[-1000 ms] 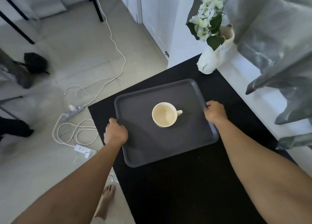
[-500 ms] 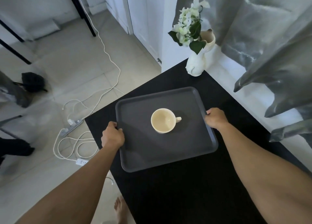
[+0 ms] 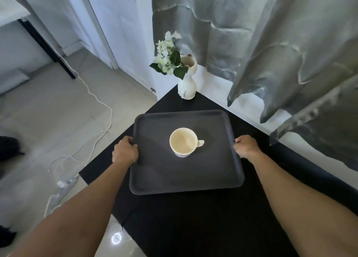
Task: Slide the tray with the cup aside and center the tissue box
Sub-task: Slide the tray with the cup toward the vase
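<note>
Dark grey rectangular tray [image 3: 186, 177] mid-frame, cream ceramic cup [image 3: 183, 142] centred, left hand [image 3: 125, 152] and right hand [image 3: 246, 146] each in a tight grip on opposite rims.

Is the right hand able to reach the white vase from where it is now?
Probably yes. The right hand grips the tray edge; the black table between it and the vase looks bare, but it must release the tray first.

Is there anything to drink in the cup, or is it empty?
Empty. The cup stands upright on the tray, and its pale inside is bare right down to the bottom, with no liquid showing.
</note>
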A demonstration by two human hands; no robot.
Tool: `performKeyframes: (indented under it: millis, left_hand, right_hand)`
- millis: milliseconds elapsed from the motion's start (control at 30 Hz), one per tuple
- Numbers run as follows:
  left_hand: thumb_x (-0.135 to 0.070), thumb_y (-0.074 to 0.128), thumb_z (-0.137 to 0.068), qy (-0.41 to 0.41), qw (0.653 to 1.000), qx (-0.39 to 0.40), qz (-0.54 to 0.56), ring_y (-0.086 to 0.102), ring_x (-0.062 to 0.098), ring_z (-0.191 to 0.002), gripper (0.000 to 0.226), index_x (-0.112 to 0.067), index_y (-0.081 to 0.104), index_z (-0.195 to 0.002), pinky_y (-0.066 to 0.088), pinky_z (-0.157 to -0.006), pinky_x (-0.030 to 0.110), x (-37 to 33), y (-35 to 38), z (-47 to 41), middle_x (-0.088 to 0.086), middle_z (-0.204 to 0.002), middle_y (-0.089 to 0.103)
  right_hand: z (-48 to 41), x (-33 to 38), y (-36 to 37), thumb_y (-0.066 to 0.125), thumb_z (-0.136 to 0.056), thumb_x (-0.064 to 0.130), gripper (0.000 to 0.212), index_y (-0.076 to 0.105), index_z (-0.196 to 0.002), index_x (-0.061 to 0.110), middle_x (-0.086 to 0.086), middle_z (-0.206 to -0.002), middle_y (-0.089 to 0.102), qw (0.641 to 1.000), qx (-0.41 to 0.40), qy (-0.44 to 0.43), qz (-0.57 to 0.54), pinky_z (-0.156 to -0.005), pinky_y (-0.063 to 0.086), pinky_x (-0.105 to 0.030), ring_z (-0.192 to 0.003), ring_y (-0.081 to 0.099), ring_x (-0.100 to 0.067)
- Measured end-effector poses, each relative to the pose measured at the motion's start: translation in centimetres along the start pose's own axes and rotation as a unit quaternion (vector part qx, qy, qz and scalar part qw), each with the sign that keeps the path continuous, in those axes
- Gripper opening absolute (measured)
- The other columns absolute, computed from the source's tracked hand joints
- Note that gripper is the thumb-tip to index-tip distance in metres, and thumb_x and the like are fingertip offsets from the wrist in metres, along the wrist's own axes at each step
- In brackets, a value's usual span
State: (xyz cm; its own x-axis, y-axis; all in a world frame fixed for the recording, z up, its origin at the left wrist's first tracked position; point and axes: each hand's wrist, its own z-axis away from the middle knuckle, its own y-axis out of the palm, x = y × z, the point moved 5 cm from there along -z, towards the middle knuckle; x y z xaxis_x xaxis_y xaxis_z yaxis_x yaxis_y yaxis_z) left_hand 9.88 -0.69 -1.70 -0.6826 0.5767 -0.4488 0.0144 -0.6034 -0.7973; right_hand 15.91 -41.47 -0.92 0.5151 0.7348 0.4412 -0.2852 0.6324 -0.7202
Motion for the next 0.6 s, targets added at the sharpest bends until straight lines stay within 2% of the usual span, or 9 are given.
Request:
performKeyframes:
  millis: [100,267,433,533,600]
  left_hand:
    - [-0.024,0.056,-0.090,0.041,0.999,0.016,-0.014,0.056,0.037,-0.115,0.037,-0.019,0.055,-0.127,0.042,-0.094,0.044,-2.5,0.2,-1.1,0.014,-0.122,0.064]
    - [-0.022,0.056,-0.091,0.107,0.992,0.056,-0.036,0.058,0.037,-0.111,0.037,-0.018,0.056,-0.127,0.045,-0.093,0.044,-6.8,1.7,-2.9,0.015,-0.120,0.065]
    - [-0.023,0.057,-0.089,0.168,0.979,0.097,-0.055,0.060,0.035,-0.109,0.036,-0.019,0.059,-0.125,0.046,-0.094,0.043,-10.7,3.7,-4.6,0.013,-0.116,0.067]
    - [-0.024,0.057,-0.089,0.192,0.972,0.121,-0.068,0.060,0.035,-0.110,0.036,-0.020,0.058,-0.125,0.046,-0.093,0.042,-12.5,4.9,-5.8,0.011,-0.118,0.067]
    - [-0.024,0.057,-0.090,0.203,0.967,0.135,-0.073,0.060,0.035,-0.110,0.037,-0.021,0.058,-0.126,0.046,-0.093,0.042,-13.4,5.7,-6.5,0.012,-0.119,0.066]
  right_hand:
    - [1.1,-1.8,-0.7,0.053,-0.089,0.006,0.017,0.069,-0.082,0.004,-0.014,-0.089,0.068,0.999,-0.004,0.033,-0.031,-0.077,0.060,-0.047,-0.077,0.067,-0.029]
    - [2.6,-4.8,-1.1,0.056,-0.087,0.010,0.020,0.072,-0.084,-0.002,-0.018,-0.085,0.070,0.991,-0.011,0.092,-0.095,-0.079,0.059,-0.048,-0.078,0.069,-0.032]
    - [3.9,-7.6,-0.5,0.058,-0.091,0.016,0.018,0.068,-0.080,0.004,-0.015,-0.085,0.068,0.979,-0.010,0.152,-0.138,-0.077,0.057,-0.042,-0.076,0.066,-0.026]
    - [4.1,-8.7,0.1,0.056,-0.091,0.013,0.017,0.068,-0.090,0.001,-0.017,-0.089,0.067,0.971,-0.018,0.175,-0.161,-0.083,0.056,-0.046,-0.081,0.065,-0.029]
    - [4.2,-9.0,0.5,0.058,-0.090,0.015,0.016,0.068,-0.089,0.003,-0.015,-0.087,0.068,0.967,-0.023,0.184,-0.172,-0.082,0.056,-0.045,-0.079,0.065,-0.027]
